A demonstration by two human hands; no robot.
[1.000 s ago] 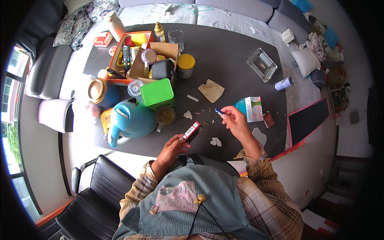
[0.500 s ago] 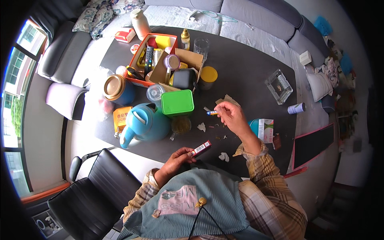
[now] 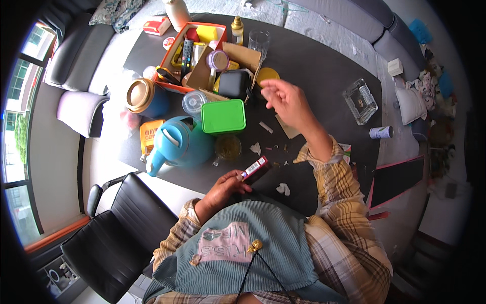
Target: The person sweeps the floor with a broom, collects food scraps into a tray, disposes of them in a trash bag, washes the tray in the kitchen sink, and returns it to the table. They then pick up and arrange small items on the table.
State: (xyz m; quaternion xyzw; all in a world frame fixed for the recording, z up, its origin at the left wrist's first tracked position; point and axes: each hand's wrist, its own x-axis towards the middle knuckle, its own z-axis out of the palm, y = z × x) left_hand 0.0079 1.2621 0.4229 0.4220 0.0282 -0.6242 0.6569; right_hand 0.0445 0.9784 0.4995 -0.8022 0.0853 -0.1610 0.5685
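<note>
My left hand (image 3: 225, 186) is closed around a small dark red box (image 3: 255, 169) with a barcode on its pale side, near the table's front edge. My right hand (image 3: 289, 104) is raised over the table beside a jar with a yellow lid (image 3: 267, 76). Its fingers are bent together, and what they hold, if anything, is hidden. Beneath that hand lies a flat brown piece of card (image 3: 287, 127), with a small pale strip (image 3: 266, 127) to its left. Crumpled white paper bits (image 3: 283, 189) lie between me and the card.
An orange box (image 3: 169, 83) and an open cardboard box (image 3: 248, 53) hold a remote and other items. Nearer stand a green-lidded container (image 3: 223, 116), a blue kettle (image 3: 179, 142) and a glass cup (image 3: 229, 147). A glass ashtray (image 3: 360, 104) and a small can (image 3: 381, 133) are at the right.
My right hand has moved farther away and slightly left, toward the yellow-lidded jar; the small blue-and-white item in its fingers no longer shows. My left hand still holds the box, now tilted slightly differently.
</note>
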